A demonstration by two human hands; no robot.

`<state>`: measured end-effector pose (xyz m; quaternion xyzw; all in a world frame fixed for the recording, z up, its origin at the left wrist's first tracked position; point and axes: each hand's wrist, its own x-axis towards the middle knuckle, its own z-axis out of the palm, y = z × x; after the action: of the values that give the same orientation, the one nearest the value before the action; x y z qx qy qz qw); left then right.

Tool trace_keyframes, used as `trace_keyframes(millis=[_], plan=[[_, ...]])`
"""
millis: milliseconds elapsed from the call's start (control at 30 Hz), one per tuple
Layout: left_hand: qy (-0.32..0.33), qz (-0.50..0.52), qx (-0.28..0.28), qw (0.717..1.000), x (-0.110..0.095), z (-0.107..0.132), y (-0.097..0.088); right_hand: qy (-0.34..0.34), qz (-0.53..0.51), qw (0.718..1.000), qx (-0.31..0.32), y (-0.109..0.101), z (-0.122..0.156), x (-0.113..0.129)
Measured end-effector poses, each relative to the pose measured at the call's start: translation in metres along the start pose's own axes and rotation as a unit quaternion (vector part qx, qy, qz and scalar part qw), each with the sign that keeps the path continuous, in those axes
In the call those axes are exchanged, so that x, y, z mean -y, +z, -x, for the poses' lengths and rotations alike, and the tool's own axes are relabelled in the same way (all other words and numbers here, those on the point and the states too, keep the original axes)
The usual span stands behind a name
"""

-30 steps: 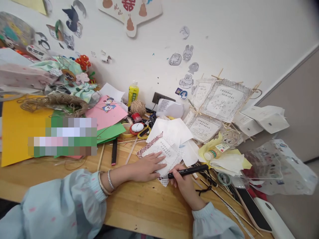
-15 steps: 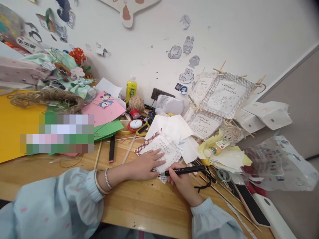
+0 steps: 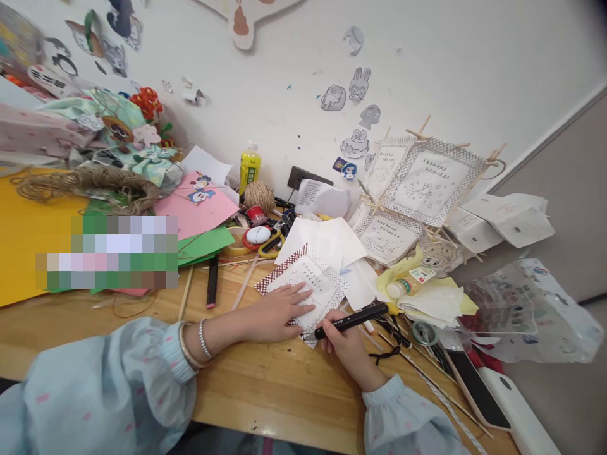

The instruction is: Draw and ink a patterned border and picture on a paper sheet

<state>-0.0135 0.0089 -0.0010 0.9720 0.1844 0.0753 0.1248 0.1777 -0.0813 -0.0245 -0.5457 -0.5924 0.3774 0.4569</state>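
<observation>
From where I'm standing, the patterned card (image 3: 327, 284) is lying on the table (image 3: 265, 385), set back from the front edge, with one corner pointing toward that edge. The left hand (image 3: 283, 314) is resting flat across it, its fingers spread wide and gripping nothing. The right hand's (image 3: 342, 341) fingers are closing tightly around a black marker (image 3: 353, 320), whose tip is hovering at or touching that front corner; I can't tell which.

The corner is leaving little room, so a stroke running long could be marking the bare wood. If the left palm is pressing too lightly, the card could be swivelling under the nib; if any ink beneath it is wet, sliding could be smearing the drawing. Toward the table's right edge, thin sticks (image 3: 443, 395) are lying near the right sleeve (image 3: 403, 411), and a careless sweep could be snagging them, jerking the line.
</observation>
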Motion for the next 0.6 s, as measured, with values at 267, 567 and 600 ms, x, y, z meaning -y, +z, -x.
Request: trace_keyframes(millis=[267,567,600], plan=[[0.007,0.006,-0.008,1.000,0.0002,0.0006,0.0009,0.011,-0.009,1.000,0.007,0.0026,0.0005,0.0048],[-0.004,0.001,-0.016,1.000,-0.0040,0.0013,-0.0025,0.006,-0.021,0.999,-0.038,-0.0008,-0.0020,0.0042],[-0.007,-0.002,-0.019,1.000,-0.0044,0.0012,-0.0025,0.004,-0.015,0.999,-0.037,-0.0009,-0.0019,0.0041]])
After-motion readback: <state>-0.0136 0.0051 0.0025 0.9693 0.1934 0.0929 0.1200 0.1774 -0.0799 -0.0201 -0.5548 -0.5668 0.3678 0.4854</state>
